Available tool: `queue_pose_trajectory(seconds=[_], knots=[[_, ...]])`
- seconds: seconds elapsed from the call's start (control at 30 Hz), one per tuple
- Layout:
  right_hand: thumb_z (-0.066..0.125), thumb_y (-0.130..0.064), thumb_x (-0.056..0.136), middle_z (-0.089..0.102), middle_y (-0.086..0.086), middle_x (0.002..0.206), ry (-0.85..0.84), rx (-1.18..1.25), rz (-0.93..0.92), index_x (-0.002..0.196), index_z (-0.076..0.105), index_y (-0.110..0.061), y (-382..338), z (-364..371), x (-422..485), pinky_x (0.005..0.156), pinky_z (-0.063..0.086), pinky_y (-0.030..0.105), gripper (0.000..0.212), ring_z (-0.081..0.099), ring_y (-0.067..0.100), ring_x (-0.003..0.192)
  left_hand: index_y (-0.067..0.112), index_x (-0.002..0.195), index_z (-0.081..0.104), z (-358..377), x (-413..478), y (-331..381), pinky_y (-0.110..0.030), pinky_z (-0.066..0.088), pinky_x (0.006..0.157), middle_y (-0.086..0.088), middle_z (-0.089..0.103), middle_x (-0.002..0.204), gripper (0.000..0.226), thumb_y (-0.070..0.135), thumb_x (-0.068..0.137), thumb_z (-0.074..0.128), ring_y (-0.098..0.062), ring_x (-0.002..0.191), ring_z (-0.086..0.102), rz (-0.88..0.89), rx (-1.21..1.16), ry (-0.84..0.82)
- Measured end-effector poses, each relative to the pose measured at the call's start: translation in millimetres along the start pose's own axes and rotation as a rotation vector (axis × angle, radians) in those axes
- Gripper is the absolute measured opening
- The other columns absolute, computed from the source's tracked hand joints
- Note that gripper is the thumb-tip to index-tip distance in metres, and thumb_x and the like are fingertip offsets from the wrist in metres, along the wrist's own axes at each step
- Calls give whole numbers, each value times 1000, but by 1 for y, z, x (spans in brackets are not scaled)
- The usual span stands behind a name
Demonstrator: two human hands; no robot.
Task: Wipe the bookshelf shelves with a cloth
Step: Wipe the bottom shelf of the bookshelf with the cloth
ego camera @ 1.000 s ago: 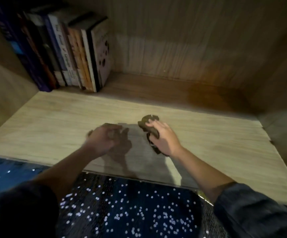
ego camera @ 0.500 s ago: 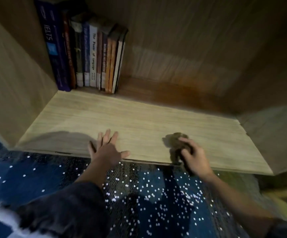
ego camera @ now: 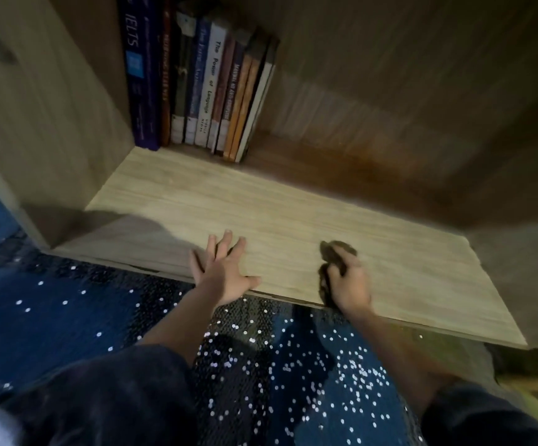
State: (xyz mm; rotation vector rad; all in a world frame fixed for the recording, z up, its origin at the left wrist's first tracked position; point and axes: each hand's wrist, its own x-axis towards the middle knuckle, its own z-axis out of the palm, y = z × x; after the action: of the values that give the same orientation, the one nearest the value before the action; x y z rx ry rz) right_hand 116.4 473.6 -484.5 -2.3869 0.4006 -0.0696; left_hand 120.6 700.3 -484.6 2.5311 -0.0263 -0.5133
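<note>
Brown cloth (ego camera: 339, 251) clenched in grip of right hand (ego camera: 350, 286); left hand (ego camera: 223, 275) lies splayed on shelf (ego camera: 293, 204).

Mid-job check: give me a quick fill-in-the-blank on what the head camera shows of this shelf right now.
1. The right hand grips a crumpled dark ____.
2. The left hand rests flat, fingers spread, on the ____.
3. The books stand upright in the back ____ corner.
4. The spine of the leftmost book reads ____.
Missing words: cloth; shelf; left; IELTS.
</note>
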Motion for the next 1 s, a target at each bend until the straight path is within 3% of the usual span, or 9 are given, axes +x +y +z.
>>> queue_pose_trajectory(seconds=[0.07, 0.13, 0.23, 0.3, 0.5, 0.7, 0.8, 0.93, 1.0], knots=[[47, -7, 90, 56, 3, 125, -35, -70, -172, 133, 49, -23, -32, 37, -15, 103, 42, 33, 45, 57, 20, 107, 34, 149, 9, -4, 1, -5, -54, -15, 109, 10, -14, 156, 74, 38, 91, 55, -17, 143, -18, 13, -90, 19], [48, -6, 90, 50, -2, 133, -43, -123, -385, 133, 49, -16, -56, 57, -38, 109, 23, 21, 44, 44, 14, 122, 30, 147, 23, -7, 0, -9, -47, -14, 111, 8, -2, 158, 66, 20, 91, 56, -17, 145, -11, 66, -217, 83], [54, -5, 88, 52, -2, 133, -245, -56, -525, 129, 54, -16, -63, 56, -57, 107, 20, 17, 42, 41, 12, 125, 17, 137, 45, -14, -4, -16, -21, 1, 110, -1, 28, 153, 52, 0, 89, 51, -16, 144, 14, 107, -436, 226], [52, -5, 89, 53, -2, 131, -330, 23, -473, 127, 55, -18, -60, 39, -51, 108, 27, 21, 40, 43, 11, 122, 20, 133, 51, -17, -4, -23, -29, 11, 116, 1, 38, 148, 45, 6, 90, 53, -13, 139, 29, 104, -323, 307], [49, -11, 91, 53, 5, 133, -5, -160, -303, 131, 51, -14, -26, 15, 12, 110, 30, 38, 41, 42, 22, 125, 40, 142, 31, -12, -16, -30, -46, 0, 114, 14, 17, 155, 50, 43, 94, 46, -13, 143, 9, 18, 99, 290], [46, -22, 88, 55, -2, 131, -255, -93, -689, 126, 56, -19, -57, 64, -61, 109, 27, 35, 40, 46, 17, 125, 41, 140, 34, -11, -20, -47, -42, 3, 114, 14, 20, 154, 47, 38, 95, 46, -12, 144, 11, 51, 7, 322], [46, -15, 90, 55, 0, 128, -451, 140, -627, 122, 59, -15, -70, 61, -57, 100, 42, 33, 34, 50, 18, 118, 36, 140, 38, -18, -24, -57, -42, 6, 114, 14, 23, 153, 46, 34, 96, 47, -11, 143, 11, -11, 0, 394], [53, -7, 88, 55, 2, 130, -118, -36, -508, 128, 54, -15, -69, 49, -5, 107, 25, 23, 40, 45, 18, 121, 31, 143, 34, -29, -28, -71, -42, 0, 114, 11, 19, 155, 51, 36, 95, 48, -13, 144, 7, -151, 15, 460], [48, -16, 90, 55, 1, 131, -191, -109, -647, 130, 52, -16, -72, 57, -12, 111, 28, 32, 40, 45, 17, 123, 30, 146, 29, -38, -26, -77, -44, -3, 114, 9, 13, 157, 54, 38, 95, 46, -14, 145, 4, -210, 9, 476]])
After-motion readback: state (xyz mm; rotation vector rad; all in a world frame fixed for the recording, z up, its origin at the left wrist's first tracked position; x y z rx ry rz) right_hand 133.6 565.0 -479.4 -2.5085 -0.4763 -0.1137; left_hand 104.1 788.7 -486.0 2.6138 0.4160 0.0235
